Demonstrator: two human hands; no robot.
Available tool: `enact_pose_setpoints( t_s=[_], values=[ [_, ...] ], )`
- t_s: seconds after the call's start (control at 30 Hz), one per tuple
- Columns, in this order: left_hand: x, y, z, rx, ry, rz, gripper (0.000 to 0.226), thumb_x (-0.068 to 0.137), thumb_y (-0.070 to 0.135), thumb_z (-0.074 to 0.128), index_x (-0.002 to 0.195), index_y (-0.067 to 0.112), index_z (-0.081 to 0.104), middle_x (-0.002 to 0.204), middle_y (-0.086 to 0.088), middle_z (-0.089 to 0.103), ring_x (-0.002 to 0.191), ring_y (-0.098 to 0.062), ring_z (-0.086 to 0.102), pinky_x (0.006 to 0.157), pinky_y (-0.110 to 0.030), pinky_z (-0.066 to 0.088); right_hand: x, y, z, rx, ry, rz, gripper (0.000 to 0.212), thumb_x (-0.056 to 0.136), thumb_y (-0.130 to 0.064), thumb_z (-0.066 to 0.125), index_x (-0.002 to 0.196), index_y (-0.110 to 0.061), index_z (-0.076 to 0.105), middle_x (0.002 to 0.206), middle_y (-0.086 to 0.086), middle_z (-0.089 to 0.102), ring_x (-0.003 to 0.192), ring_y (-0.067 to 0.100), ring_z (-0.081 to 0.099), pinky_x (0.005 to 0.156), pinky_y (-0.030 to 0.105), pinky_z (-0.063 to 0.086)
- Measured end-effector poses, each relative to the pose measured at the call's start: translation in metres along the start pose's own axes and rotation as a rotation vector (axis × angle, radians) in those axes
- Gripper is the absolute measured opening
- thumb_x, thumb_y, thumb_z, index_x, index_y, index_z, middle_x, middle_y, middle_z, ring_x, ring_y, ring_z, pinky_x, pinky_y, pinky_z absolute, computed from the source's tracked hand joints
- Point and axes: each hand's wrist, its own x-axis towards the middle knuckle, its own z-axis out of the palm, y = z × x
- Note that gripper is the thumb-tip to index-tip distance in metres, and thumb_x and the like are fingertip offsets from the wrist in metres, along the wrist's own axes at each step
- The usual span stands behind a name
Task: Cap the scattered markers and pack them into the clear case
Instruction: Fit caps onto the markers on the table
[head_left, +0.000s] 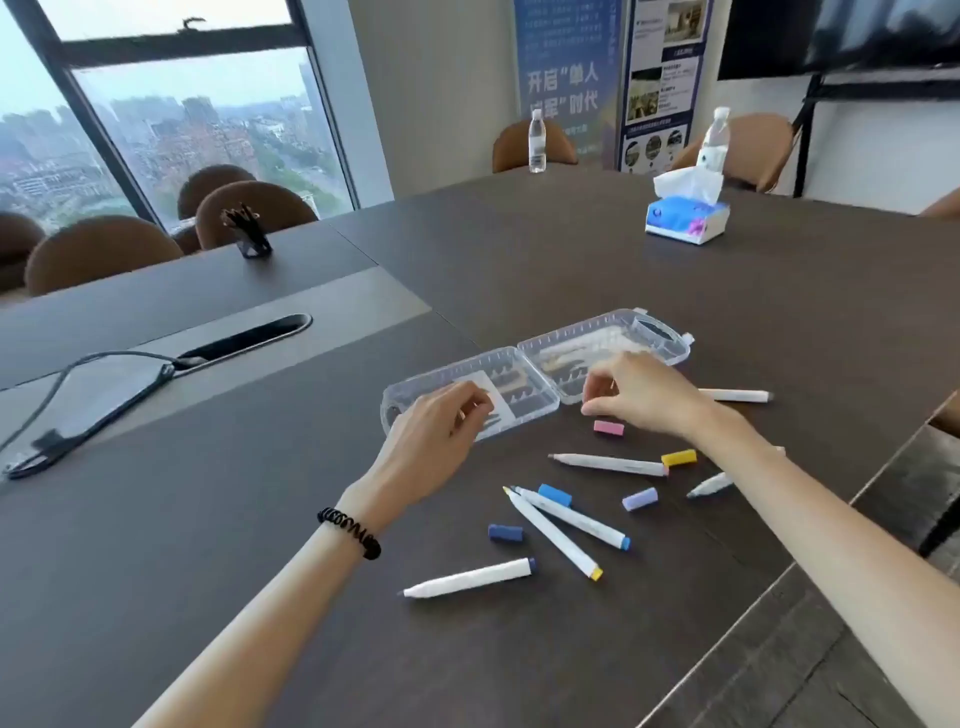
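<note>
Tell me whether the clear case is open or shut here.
Open. The clear case lies flat on the table, both halves spread side by side from the middle hinge, insides facing up.

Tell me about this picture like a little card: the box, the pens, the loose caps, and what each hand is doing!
clear case: open, lying flat on the table
markers: six in view, lying on the table near the case; one is partly hidden by the right arm
loose: five, namely pink cap, yellow cap, light blue cap, lilac cap, dark blue cap
left hand: fingers curled over the case's left half; grip unclear
right hand: fingers curled at the case's right half; grip unclear
</note>
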Motion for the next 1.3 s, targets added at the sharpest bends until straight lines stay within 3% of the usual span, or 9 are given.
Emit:
enact_pose_setpoints(
  t_s=[0.1,0.23,0.37,0.53,0.77,0.93,1.03,1.17,1.3],
  values=[
    [-0.015,-0.014,0.022,-0.037,-0.011,0.038,0.016,0.098,0.032,0.048,0.098,0.024,0.061,0.093,0.012,0.063,0.081,-0.010,0.059,0.079,-0.037,0.050,-0.009,0.012,0.025,-0.168,0.126,0.030,0.009,0.082,-0.027,0.071,0.087,-0.022,0.065,0.097,-0.003,0.063,0.089,0.018,0.060,0.071,0.029,0.044],
    [-0.032,-0.029,0.038,-0.094,-0.003,0.083,0.012,0.097,0.028,0.050,0.099,0.025,0.062,0.095,0.010,0.064,0.079,-0.007,0.059,0.074,-0.031,0.050,-0.014,0.011,0.049,-0.209,0.247,0.034,0.011,0.085,-0.020,0.069,0.095,-0.015,0.070,0.105,0.004,0.066,0.096,0.023,0.062,0.084,0.039,0.051],
    [-0.039,-0.033,0.037,-0.092,0.013,0.107,0.010,0.096,0.029,0.051,0.097,0.027,0.061,0.095,0.011,0.062,0.079,-0.005,0.057,0.073,-0.030,0.049,-0.013,0.002,0.054,-0.142,0.221,0.100,0.007,0.084,-0.014,0.070,0.090,-0.015,0.072,0.100,0.006,0.069,0.090,0.022,0.063,0.086,0.040,0.053],
    [-0.031,-0.020,0.028,-0.090,0.041,0.158,0.009,0.095,0.024,0.054,0.094,0.024,0.063,0.095,0.011,0.060,0.080,-0.009,0.056,0.076,-0.036,0.050,-0.017,-0.001,0.048,-0.110,0.175,0.123,0.020,0.081,-0.004,0.067,0.097,-0.015,0.065,0.090,0.003,0.068,0.087,0.020,0.065,0.084,0.041,0.054],
    [-0.005,0.014,0.039,-0.067,0.031,0.239,0.005,0.091,0.026,0.062,0.089,0.025,0.066,0.093,0.014,0.061,0.087,-0.006,0.055,0.077,-0.033,0.051,-0.045,0.011,0.026,0.004,0.320,0.135,0.018,0.080,-0.017,0.066,0.093,-0.026,0.057,0.084,-0.012,0.068,0.081,0.010,0.063,0.075,0.033,0.050],
    [0.016,0.039,0.064,-0.017,-0.079,0.309,0.020,0.087,0.037,0.066,0.102,0.023,0.070,0.097,0.010,0.062,0.095,-0.009,0.053,0.083,-0.033,0.049,-0.067,0.025,0.012,0.172,0.347,0.105,0.021,0.077,-0.014,0.074,0.089,-0.024,0.061,0.083,-0.009,0.067,0.082,0.011,0.065,0.075,0.034,0.054],
    [0.021,0.046,0.075,0.093,-0.133,0.363,0.028,0.087,0.043,0.064,0.110,0.028,0.069,0.104,0.011,0.062,0.098,-0.008,0.053,0.086,-0.031,0.044,-0.075,0.030,0.008,0.269,0.350,0.075,0.021,0.073,-0.009,0.079,0.086,-0.019,0.066,0.081,-0.004,0.069,0.080,0.011,0.067,0.074,0.025,0.054],
    [0.026,0.051,0.086,0.158,-0.149,0.396,0.020,0.090,0.038,0.063,0.104,0.025,0.069,0.101,0.010,0.062,0.096,-0.009,0.054,0.080,-0.025,0.035,-0.081,0.037,0.007,0.317,0.380,0.079,0.020,0.071,-0.010,0.082,0.084,-0.014,0.068,0.077,-0.005,0.070,0.071,0.002,0.066,0.061,0.008,0.046],
    [0.027,0.050,0.089,0.181,-0.111,0.450,0.015,0.093,0.033,0.060,0.100,0.023,0.067,0.102,0.008,0.061,0.096,-0.011,0.053,0.081,-0.023,0.032,-0.086,0.039,0.008,0.330,0.393,0.062,0.023,0.069,-0.012,0.084,0.080,-0.020,0.065,0.076,-0.006,0.070,0.071,0.004,0.066,0.064,0.012,0.047]
  ],
)
